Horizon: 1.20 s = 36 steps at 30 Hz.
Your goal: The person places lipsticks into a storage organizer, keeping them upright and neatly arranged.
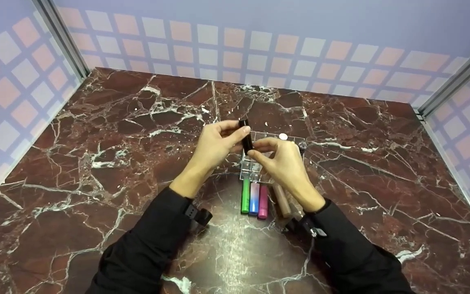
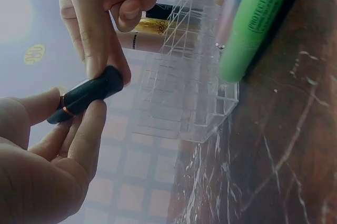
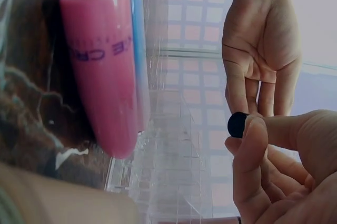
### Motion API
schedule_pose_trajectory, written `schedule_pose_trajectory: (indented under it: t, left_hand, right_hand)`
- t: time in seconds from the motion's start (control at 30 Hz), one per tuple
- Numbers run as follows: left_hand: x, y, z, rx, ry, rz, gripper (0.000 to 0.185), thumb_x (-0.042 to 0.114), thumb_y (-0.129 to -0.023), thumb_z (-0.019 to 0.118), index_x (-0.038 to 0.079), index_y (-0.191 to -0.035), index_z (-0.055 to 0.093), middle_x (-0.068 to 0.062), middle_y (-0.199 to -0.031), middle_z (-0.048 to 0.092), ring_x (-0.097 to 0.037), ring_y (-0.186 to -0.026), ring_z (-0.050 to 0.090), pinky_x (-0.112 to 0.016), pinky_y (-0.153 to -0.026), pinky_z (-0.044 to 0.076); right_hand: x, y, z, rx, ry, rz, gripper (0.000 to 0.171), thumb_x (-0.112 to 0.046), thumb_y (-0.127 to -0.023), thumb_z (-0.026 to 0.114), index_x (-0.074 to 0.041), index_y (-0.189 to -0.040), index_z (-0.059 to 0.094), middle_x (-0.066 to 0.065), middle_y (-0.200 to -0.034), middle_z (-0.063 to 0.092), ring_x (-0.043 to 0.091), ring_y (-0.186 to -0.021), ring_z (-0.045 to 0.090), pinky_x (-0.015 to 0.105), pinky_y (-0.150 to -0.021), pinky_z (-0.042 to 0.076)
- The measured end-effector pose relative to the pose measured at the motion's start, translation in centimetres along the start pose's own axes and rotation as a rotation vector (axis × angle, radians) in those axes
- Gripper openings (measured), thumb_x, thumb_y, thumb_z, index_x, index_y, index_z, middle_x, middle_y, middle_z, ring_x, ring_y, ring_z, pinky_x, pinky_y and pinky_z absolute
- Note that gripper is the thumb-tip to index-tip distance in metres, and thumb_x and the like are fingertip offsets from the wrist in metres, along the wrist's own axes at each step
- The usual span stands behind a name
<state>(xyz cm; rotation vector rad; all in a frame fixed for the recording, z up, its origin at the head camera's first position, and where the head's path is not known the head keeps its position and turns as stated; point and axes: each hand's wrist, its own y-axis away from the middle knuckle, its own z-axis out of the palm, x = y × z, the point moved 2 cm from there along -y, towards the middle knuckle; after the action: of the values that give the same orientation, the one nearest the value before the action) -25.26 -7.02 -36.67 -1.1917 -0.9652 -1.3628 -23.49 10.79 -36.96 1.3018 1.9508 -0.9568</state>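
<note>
Both hands are pinching the same thing: a short black lipstick tube with a thin copper band [image 1: 245, 136]. Left hand [image 1: 214, 145] has the upper end between thumb and fingertips, right hand [image 1: 282, 163] pinches the lower end, so the tube hangs upright in the air just above the clear acrylic grid organizer [image 1: 255, 165] sitting on the dark red marble tabletop [image 1: 116, 122].

Progress-wise, I'd say it's early. From the left wrist view the organizer's cells [image 2: 184, 92] look empty as far as I can see through them, though the hands hide part of it. Nearer the person than the organizer, touching its near edge, lie a green tube [image 1: 245, 196], a blue-pink one [image 1: 254, 199], a pink one [image 1: 263, 201] and a brownish one [image 1: 282, 200], half under the right wrist. So those four plus the black one seem left to go.

Room is fine: open marble on both sides of the organizer and behind it, with the checkered walls [image 1: 218, 41] well apart. Only tight bit is the thin cell walls right below the tube.
</note>
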Motion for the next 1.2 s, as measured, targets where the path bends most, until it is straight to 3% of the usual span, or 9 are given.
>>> schedule_pose_trajectory:
  t: [0.17,0.37,0.43,0.5,0.6,0.7,0.77,0.83,1.2]
  left_hand:
    - [0.0,-0.5,0.6,0.05,-0.046,0.087,0.033,0.01,-0.095,0.072,-0.005,-0.124,0.066,-0.018,-0.106,0.069,-0.03,-0.096,0.071,-0.034,-0.085,0.06]
    - [0.0,-0.8,1.0,0.107,-0.227,0.214,0.031,0.016,-0.093,0.075,0.001,-0.12,0.071,-0.009,-0.101,0.074,-0.022,-0.085,0.071,-0.034,-0.079,0.06]
    - [0.0,-0.8,1.0,0.114,-0.281,0.243,0.032,0.018,-0.093,0.075,0.002,-0.121,0.071,-0.006,-0.102,0.075,-0.02,-0.084,0.071,-0.033,-0.078,0.059]
    - [0.0,-0.7,1.1,0.115,-0.323,0.267,0.032,0.018,-0.093,0.075,0.003,-0.121,0.071,-0.005,-0.105,0.075,-0.017,-0.085,0.071,-0.031,-0.078,0.058]
    - [-0.1,-0.6,1.2,0.113,-0.394,0.292,0.033,0.019,-0.093,0.076,0.003,-0.122,0.07,-0.005,-0.108,0.075,-0.014,-0.087,0.07,-0.03,-0.074,0.058]
    - [-0.2,-0.6,1.2,0.103,-0.454,0.307,0.033,0.019,-0.093,0.075,0.004,-0.122,0.07,-0.005,-0.111,0.074,-0.013,-0.088,0.069,-0.029,-0.072,0.057]
    - [-0.3,-0.7,1.3,0.097,-0.476,0.312,0.033,0.019,-0.093,0.075,0.004,-0.122,0.07,-0.005,-0.112,0.075,-0.013,-0.091,0.069,-0.028,-0.076,0.057]
    - [-0.5,-0.7,1.3,0.091,-0.491,0.314,0.032,0.019,-0.093,0.075,0.004,-0.121,0.071,-0.006,-0.112,0.075,-0.014,-0.092,0.069,-0.027,-0.076,0.056]
    - [-0.5,-0.5,1.5,0.083,-0.59,0.32,0.037,0.019,-0.095,0.073,0.003,-0.128,0.067,-0.011,-0.124,0.071,-0.018,-0.113,0.067,-0.028,-0.101,0.051]
  right_hand:
    - [0.2,0.1,-0.2,0.006,0.018,-0.009,0.027,-0.015,-0.093,0.076,-0.006,-0.118,0.073,0.006,-0.109,0.076,0.033,-0.052,0.065,0.027,-0.038,0.049]
    - [0.5,0.4,-0.1,-0.028,0.066,-0.023,0.037,-0.01,-0.097,0.068,-0.008,-0.135,0.065,0.011,-0.125,0.07,0.025,-0.047,0.063,0.027,-0.037,0.047]
    - [0.6,0.5,-0.1,-0.042,0.089,-0.026,0.041,-0.008,-0.098,0.067,-0.007,-0.138,0.061,0.013,-0.131,0.067,0.021,-0.046,0.062,0.028,-0.039,0.049]
    - [0.6,0.5,0.0,-0.055,0.108,-0.037,0.043,-0.007,-0.097,0.066,-0.004,-0.14,0.059,0.015,-0.135,0.064,0.02,-0.046,0.06,0.03,-0.052,0.056]
    - [0.6,0.6,0.0,-0.063,0.141,-0.063,0.044,-0.007,-0.097,0.067,-0.001,-0.14,0.058,0.016,-0.138,0.061,0.021,-0.062,0.066,0.036,-0.08,0.06]
    - [0.7,0.6,0.1,-0.07,0.159,-0.084,0.044,-0.007,-0.097,0.068,0.002,-0.139,0.057,0.018,-0.139,0.06,0.026,-0.098,0.07,0.041,-0.105,0.049]
    - [0.8,0.6,0.1,-0.079,0.164,-0.083,0.045,-0.008,-0.096,0.068,0.002,-0.139,0.057,0.018,-0.139,0.06,0.029,-0.119,0.063,0.041,-0.108,0.047]
    - [0.9,0.6,0.2,-0.095,0.174,-0.081,0.047,-0.008,-0.097,0.067,0.002,-0.14,0.055,0.018,-0.141,0.058,0.03,-0.128,0.057,0.041,-0.111,0.043]
    - [1.2,0.5,0.4,-0.135,0.23,-0.123,0.05,-0.009,-0.096,0.067,0.004,-0.143,0.051,0.021,-0.143,0.055,0.033,-0.131,0.054,0.043,-0.113,0.041]
